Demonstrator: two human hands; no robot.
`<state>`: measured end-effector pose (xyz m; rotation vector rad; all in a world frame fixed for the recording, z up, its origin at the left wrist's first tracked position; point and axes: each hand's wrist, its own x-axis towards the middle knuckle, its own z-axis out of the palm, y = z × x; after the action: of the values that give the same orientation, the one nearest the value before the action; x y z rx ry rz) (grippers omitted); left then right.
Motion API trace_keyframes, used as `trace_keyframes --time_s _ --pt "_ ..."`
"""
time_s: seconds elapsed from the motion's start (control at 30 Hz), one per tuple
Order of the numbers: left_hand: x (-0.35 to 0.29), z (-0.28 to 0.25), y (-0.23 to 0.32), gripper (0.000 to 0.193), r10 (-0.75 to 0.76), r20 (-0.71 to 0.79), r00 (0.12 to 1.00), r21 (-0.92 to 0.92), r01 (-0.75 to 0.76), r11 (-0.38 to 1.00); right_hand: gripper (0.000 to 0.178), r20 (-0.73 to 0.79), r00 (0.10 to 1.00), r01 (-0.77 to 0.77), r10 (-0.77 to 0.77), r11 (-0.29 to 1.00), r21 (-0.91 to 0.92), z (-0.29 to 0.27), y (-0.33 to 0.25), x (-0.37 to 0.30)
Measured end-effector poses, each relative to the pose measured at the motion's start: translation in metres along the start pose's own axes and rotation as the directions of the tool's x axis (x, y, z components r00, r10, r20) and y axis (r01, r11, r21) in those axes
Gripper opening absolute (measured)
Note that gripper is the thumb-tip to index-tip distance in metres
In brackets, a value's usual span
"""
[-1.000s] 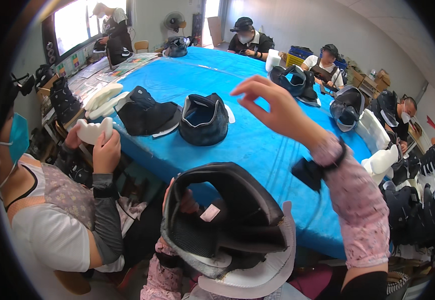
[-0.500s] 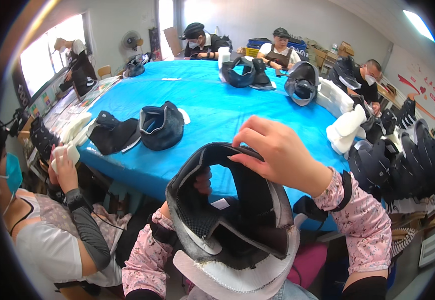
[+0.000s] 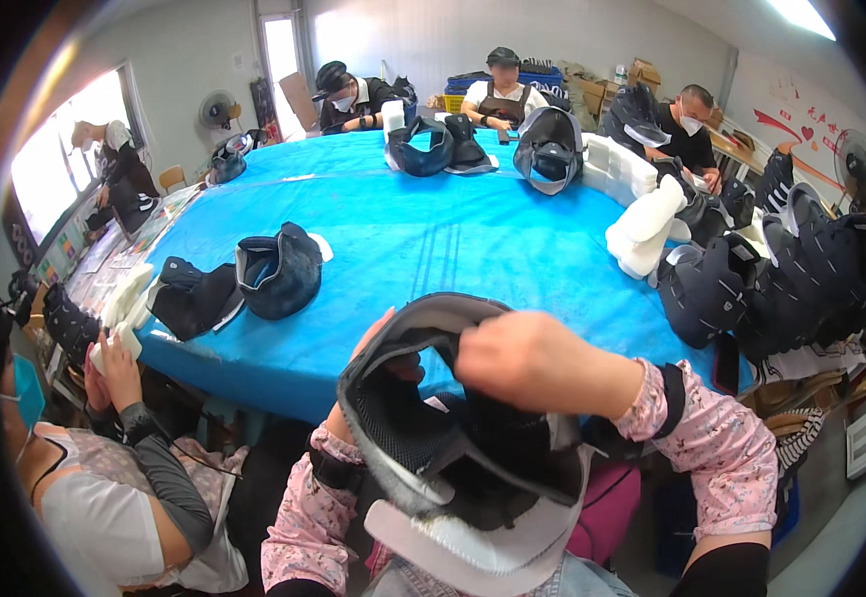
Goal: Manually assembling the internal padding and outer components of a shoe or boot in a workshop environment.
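Near six o'clock in view, before the blue table [image 3: 373, 234], a black upper [image 3: 463, 460] with a pale edge band sits above the person's lap. The left hand [image 3: 369, 330], between its ten and eleven o'clock, is clamped on its wall; the right hand [image 3: 518, 360] (blurred, fingertips hidden) bends over it at one o'clock, its grip impossible to tell.

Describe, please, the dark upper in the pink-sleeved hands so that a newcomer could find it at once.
Find the big blue table, then look to its near edge at bottom centre. There, the left hand holds a dark upper, with the right hand at its opening. Unlike the uppers standing on the table, it is held and shows a broad pale band along its near side.
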<state>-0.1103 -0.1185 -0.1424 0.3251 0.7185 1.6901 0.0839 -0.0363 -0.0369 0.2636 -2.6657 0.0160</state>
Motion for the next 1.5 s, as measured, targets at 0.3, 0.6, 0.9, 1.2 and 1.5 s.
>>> trace_keyframes --time_s 0.3,0.6,0.9,1.2,1.5 --pt "-0.018 0.016 0.019 0.016 -0.144 0.449 0.882 -0.336 0.316 0.887 0.038 0.132 0.952 -0.273 0.278 0.961 -0.053 -0.069 0.017 0.026" --pt "-0.006 0.021 0.02 0.017 -0.23 0.408 0.883 -0.231 0.344 0.91 0.035 -0.044 0.993 -0.115 0.107 0.89 -0.442 -0.027 0.013 0.03" --pt "-0.001 0.021 0.018 0.02 -0.309 0.588 0.748 -0.181 0.494 0.85 0.019 -0.126 0.985 -0.123 0.116 0.991 -0.049 -0.037 0.026 0.033" --pt "0.007 0.03 0.011 0.034 -0.136 0.632 0.763 -0.211 0.339 0.917 0.022 -0.206 0.978 -0.065 0.037 0.989 -0.131 -0.042 0.019 0.026" --pt "0.001 0.039 0.019 0.02 -0.166 0.628 0.76 -0.13 0.312 0.941 0.022 -0.276 0.947 -0.166 0.163 0.986 0.014 -0.044 0.019 0.024"
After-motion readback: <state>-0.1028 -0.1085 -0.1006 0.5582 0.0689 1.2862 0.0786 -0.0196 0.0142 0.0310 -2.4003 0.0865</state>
